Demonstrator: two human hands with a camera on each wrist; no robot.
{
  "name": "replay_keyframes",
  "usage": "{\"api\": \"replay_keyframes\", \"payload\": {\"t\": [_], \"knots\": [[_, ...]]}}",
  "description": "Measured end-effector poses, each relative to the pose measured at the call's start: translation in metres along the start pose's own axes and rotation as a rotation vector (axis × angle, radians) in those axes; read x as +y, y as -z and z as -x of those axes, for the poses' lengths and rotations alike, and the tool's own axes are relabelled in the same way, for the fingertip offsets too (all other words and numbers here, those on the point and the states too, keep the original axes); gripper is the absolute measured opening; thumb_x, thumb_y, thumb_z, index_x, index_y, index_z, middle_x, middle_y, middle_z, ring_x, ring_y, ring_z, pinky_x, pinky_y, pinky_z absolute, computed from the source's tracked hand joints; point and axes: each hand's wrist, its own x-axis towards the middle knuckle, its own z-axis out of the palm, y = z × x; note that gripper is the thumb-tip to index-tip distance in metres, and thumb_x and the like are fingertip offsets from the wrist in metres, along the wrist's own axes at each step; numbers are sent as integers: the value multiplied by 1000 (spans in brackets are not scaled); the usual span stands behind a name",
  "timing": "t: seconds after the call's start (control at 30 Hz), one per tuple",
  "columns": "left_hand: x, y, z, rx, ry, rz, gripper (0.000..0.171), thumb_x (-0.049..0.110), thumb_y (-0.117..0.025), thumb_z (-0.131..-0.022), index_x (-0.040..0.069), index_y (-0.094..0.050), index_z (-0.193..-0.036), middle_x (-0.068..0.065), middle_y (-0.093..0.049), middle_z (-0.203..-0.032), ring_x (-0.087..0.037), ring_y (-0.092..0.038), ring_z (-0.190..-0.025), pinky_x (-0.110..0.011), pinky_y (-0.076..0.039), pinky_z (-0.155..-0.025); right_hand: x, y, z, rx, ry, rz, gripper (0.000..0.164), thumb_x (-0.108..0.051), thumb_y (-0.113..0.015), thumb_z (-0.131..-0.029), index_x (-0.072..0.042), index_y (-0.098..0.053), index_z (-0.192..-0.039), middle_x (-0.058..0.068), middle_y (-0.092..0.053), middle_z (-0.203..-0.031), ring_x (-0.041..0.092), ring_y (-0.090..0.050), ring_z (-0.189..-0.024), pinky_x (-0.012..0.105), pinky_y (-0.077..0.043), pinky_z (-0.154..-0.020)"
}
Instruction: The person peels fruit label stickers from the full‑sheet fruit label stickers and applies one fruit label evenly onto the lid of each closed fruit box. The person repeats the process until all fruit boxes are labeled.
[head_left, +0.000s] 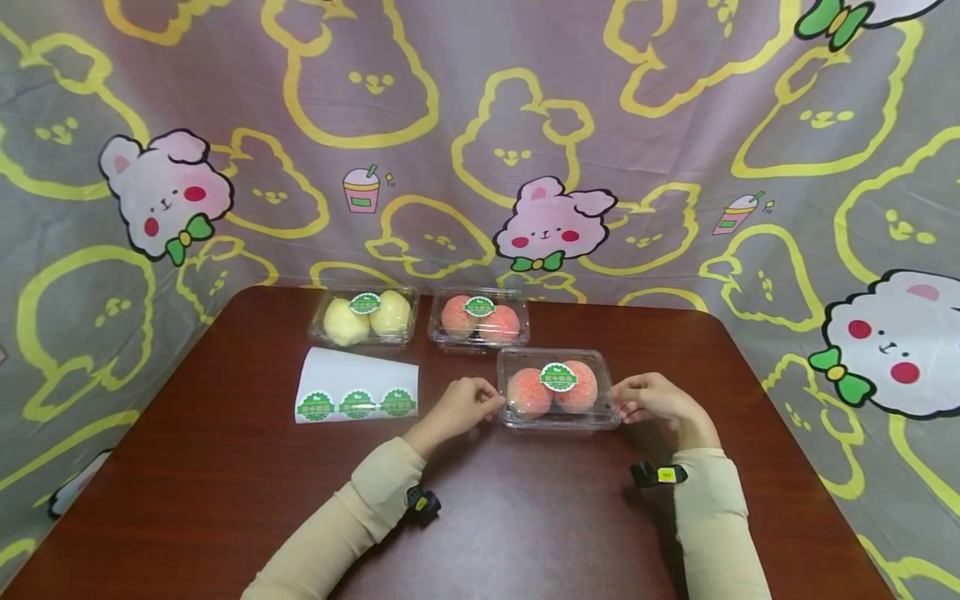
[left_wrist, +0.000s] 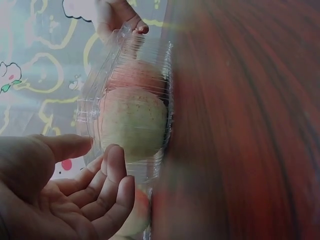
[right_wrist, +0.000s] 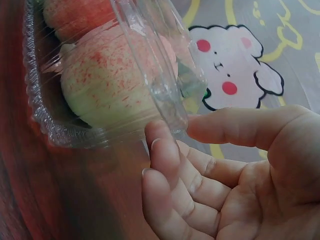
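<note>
A clear plastic fruit box (head_left: 555, 423) stands between both hands on the brown table, its lid down. Inside lie two reddish peaches (head_left: 530, 393), and a green-and-white round label (head_left: 558, 377) sits on top of the lid. My left hand (head_left: 457, 410) pinches the box's left end, thumb and index finger at the lid's rim in the left wrist view. At the opposite end, my right hand (head_left: 663, 400) pinches the rim corner between thumb and index finger (right_wrist: 165, 150). The other right-hand fingers curl loosely below.
Behind stand another box of peaches (head_left: 480, 325) and a box of pale yellow fruit (head_left: 367, 318), both labelled. A white sheet (head_left: 360, 371) carrying three green labels lies left of my left hand. A patterned curtain (head_left: 450, 167) hangs around the table (head_left: 525, 517).
</note>
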Motion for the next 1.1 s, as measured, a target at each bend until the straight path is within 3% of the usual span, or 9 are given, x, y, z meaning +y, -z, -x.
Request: {"api": "replay_keyframes", "payload": {"t": [0.33,0.53,0.83,0.97,1.1], "knots": [[8,-20,-12,18,-50,33,18,14,-63,-92,-3,-68,-91,-17,-73,-79,-22,-70,-65,-14,-48,-55,10,16,6,59,-48,-25,33,-10,-50,-97,17,-54,-116,-6,-64,-75,5,-62,-66,24,-59,-68],[12,-30,-21,47,-80,31,16,12,-62,-92,-3,-68,-90,-16,-73,-76,-14,-66,-60,-14,-46,-54,15,22,10,82,-44,-52,36,-10,-49,-97,19,-52,-118,-8,-65,-76,4,-63,-67,22,-59,-68],[16,-42,-34,67,-100,48,18,14,-61,-92,-2,-69,-91,-15,-73,-77,-11,-64,-59,-14,-46,-56,16,33,13,140,-66,9,40,-12,-46,-97,19,-50,-122,-8,-66,-78,4,-63,-69,21,-59,-69],[17,-41,-33,65,-79,33,20,16,-60,-93,-1,-69,-93,-14,-73,-78,-8,-62,-60,-13,-45,-54,16,36,14,112,-66,44,39,-13,-45,-98,19,-52,-121,-8,-65,-78,4,-62,-70,23,-59,-70],[18,-39,-28,7,-61,30,22,19,-59,-94,-1,-69,-96,-13,-73,-79,-6,-61,-60,-14,-44,-53,20,39,19,73,-65,31,39,-12,-46,-99,20,-51,-120,-7,-65,-77,4,-62,-69,22,-59,-69]]}}
